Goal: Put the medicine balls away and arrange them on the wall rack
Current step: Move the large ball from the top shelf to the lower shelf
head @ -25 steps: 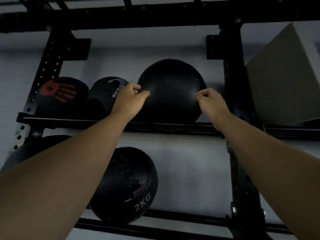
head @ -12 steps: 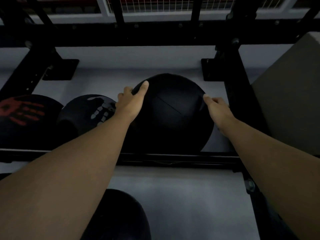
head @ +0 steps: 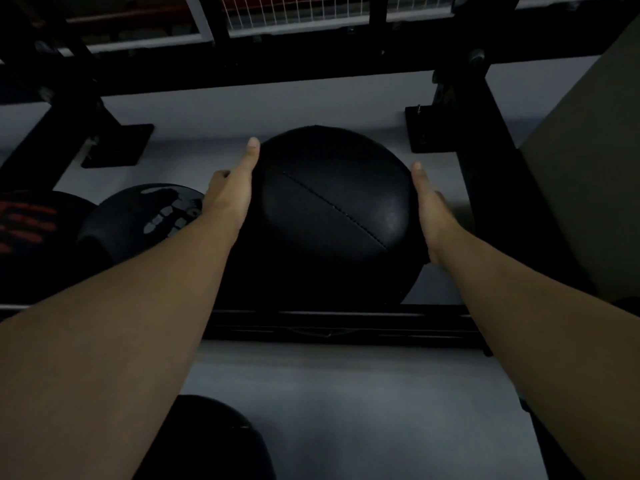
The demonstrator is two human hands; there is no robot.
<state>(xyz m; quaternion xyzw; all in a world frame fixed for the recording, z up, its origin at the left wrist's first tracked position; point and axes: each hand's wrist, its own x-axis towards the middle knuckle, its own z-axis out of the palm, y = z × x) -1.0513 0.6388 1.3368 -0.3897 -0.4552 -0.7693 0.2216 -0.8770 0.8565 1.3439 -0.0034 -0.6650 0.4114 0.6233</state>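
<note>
A large black medicine ball (head: 329,216) with a stitched seam sits on the upper shelf rail (head: 339,323) of the black wall rack. My left hand (head: 232,192) lies flat against the ball's left side, fingers stretched up along it. My right hand (head: 431,209) presses its right side. To the left on the same shelf rest a black ball with a white handprint (head: 145,220) and, at the frame's edge, a ball with a red handprint (head: 27,230). Another black ball (head: 214,441) shows on the lower level, partly hidden by my left forearm.
A black rack upright (head: 498,161) stands just right of the big ball. Beyond it rises a large grey-brown box (head: 588,168). A thick black crossbeam (head: 277,64) runs overhead, with white wire mesh (head: 294,12) above. The wall behind is pale grey.
Both hands went from loosely curled fingers near the ball to flat palms clasping its sides. The view has tilted upward and closer, so the lower shelf has mostly left the frame.
</note>
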